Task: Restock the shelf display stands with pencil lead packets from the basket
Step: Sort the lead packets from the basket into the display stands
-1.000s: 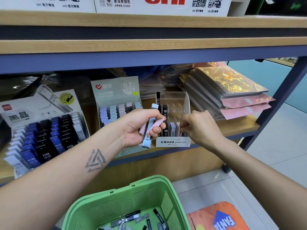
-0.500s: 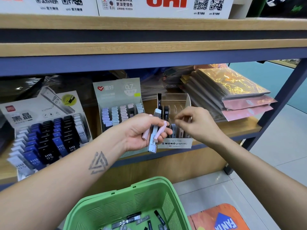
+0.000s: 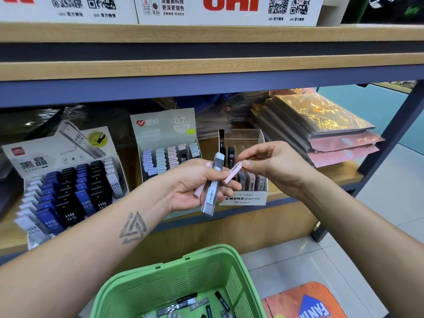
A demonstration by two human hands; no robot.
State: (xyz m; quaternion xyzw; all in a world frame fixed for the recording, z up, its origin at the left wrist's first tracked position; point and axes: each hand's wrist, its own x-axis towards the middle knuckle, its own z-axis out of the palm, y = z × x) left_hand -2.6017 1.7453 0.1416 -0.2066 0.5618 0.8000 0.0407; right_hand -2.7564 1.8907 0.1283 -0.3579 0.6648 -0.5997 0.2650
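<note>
My left hand (image 3: 195, 184) holds a small bundle of lead packets in front of the shelf: a long grey-blue packet (image 3: 213, 187) and a pink one behind it. My right hand (image 3: 275, 166) pinches the upper end of another pink packet (image 3: 232, 172), whose lower end still lies against my left fingers. Just behind the hands stands the white MONO graph MG display stand (image 3: 243, 199) with a few packets in its front slots. The green basket (image 3: 183, 281) sits below, with several dark and grey packets on its bottom.
Left of the MONO stand are a grey-green 0.7 stand (image 3: 165, 134) with pastel packets and a large HB 0.5 stand (image 3: 57, 180) with blue, black and white packets. Stacked foil-wrapped packs (image 3: 321, 129) lie at the right. A wooden shelf (image 3: 206, 65) hangs overhead.
My right hand has left the MONO stand's slots and come across to my left hand, taking hold of a pink packet there. My left hand lowered a little and opened its grip slightly.
</note>
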